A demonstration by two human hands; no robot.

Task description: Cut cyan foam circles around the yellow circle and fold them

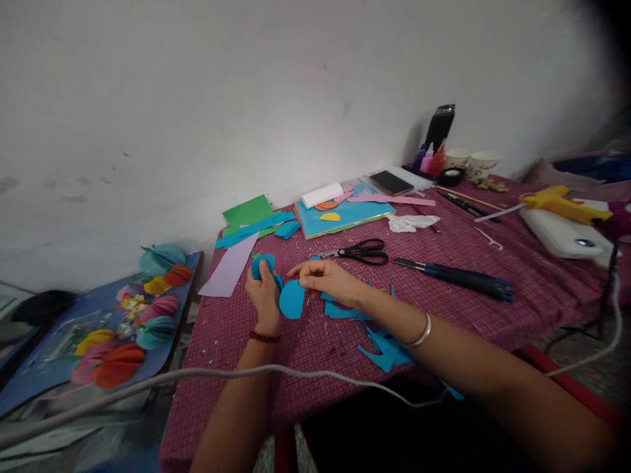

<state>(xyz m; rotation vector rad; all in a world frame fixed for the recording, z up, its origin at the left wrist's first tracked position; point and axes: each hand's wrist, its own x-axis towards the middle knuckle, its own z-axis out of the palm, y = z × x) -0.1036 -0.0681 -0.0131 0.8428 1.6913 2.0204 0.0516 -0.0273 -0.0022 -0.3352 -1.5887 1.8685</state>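
My left hand is closed around a small blue folded-paper ornament with a bit of green at its top. Between both hands is a rounded blue paper cutout with one straight edge. The fingertips of my right hand pinch its upper right edge. Blue paper scraps lie under and beside my right wrist, with more scraps closer to the table's front edge. Black-handled scissors rest just beyond my right hand, and a dark blue utility knife lies to the right.
A white cable crosses in front of the checked tablecloth. Colourful paper ornaments sit on a blue board at left. Paper sheets lie at the back; a yellow glue gun and a dark bottle stand out at right.
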